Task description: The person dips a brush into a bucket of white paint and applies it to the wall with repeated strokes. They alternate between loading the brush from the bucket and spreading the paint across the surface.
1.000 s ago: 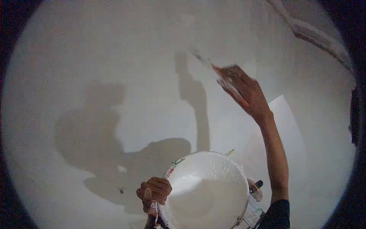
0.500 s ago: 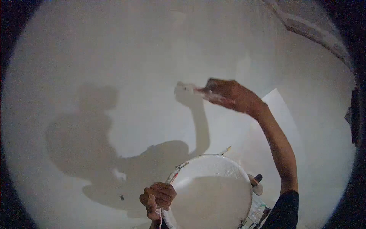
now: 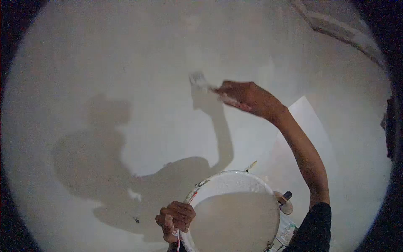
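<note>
My right hand (image 3: 247,97) is closed round the handle of a paintbrush (image 3: 200,81), held out in front of the pale wall (image 3: 159,50). The bristles point up and left, whitish and slightly blurred. Low in the view, my left hand (image 3: 177,217) grips the left rim of a round white bucket (image 3: 233,181). Paint smears mark the rim, and pale paint lies inside. A thin cord hangs below the left fingers.
Right of the bucket, a foot in a dark-strapped sandal (image 3: 285,201) shows. A brighter white patch (image 3: 308,122) stands on the wall behind my right forearm. My shadow falls across the left. A moulded ledge (image 3: 344,33) runs along the upper right, with a dark object (image 3: 390,128) below it.
My right hand has moved slightly up and left, and the brush has swung upward, its bristles now higher. My left hand keeps its hold on the bucket.
</note>
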`<state>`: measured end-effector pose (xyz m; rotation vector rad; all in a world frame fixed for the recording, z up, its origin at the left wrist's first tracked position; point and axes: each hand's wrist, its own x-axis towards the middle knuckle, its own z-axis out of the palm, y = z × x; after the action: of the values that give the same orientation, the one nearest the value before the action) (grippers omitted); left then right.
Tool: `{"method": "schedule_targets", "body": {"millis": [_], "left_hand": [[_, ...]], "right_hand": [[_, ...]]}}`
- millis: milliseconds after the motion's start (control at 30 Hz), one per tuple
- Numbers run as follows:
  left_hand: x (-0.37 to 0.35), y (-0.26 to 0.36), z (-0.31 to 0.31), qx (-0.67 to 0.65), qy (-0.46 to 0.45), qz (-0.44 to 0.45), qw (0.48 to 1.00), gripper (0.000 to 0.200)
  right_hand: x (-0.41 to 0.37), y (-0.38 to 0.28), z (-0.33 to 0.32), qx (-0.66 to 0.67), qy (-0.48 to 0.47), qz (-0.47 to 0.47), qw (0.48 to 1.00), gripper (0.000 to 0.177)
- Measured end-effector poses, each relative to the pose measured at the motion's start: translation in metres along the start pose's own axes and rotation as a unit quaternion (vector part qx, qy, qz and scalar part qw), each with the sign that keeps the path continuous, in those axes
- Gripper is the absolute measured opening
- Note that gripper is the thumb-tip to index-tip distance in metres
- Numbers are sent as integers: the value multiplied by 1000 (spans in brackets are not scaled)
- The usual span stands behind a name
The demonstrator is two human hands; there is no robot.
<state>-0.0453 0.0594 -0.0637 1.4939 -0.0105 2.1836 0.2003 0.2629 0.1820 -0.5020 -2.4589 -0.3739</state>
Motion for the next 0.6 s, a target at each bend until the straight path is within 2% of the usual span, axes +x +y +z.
{"method": "schedule_targets", "body": {"millis": [67, 133, 233, 267, 300, 367, 400, 467, 500, 567, 600], "left_hand": [[4, -1, -1, 5, 0, -1, 1000, 45], [4, -2, 0, 6, 3, -1, 1000, 46], [6, -2, 2, 6, 4, -5, 1000, 46], [4, 0, 2, 4, 4, -11, 1000, 46], [5, -1, 3, 5, 3, -8, 1000, 47], [4, 0, 3, 5, 3, -12, 1000, 47], [5, -1, 3, 3, 3, -12, 1000, 47], [7, -4, 4, 11, 5, -7, 1000, 48], [6, -3, 4, 13, 8, -6, 1000, 48], [5, 0, 4, 12, 11, -6, 1000, 48], [7, -1, 5, 16, 14, -4, 1000, 49]], "right_hand": [[-4, -10, -9, 23, -26, 19, 999, 36], [-3, -10, -20, 106, -49, -22, 993, 33], [23, 6, -29, 67, -36, -44, 996, 40], [33, 11, -34, 52, 5, -55, 997, 42], [38, 16, -42, 5, 51, -115, 992, 42], [43, 11, -60, -13, 142, -77, 987, 41], [42, 13, -62, -16, 143, -78, 987, 41], [40, 12, -61, -41, 206, -41, 977, 41], [35, 16, -49, -39, 205, -42, 977, 41], [15, 22, -12, -69, 59, -31, 995, 43], [3, 11, -5, -29, -14, 17, 999, 43]]}}
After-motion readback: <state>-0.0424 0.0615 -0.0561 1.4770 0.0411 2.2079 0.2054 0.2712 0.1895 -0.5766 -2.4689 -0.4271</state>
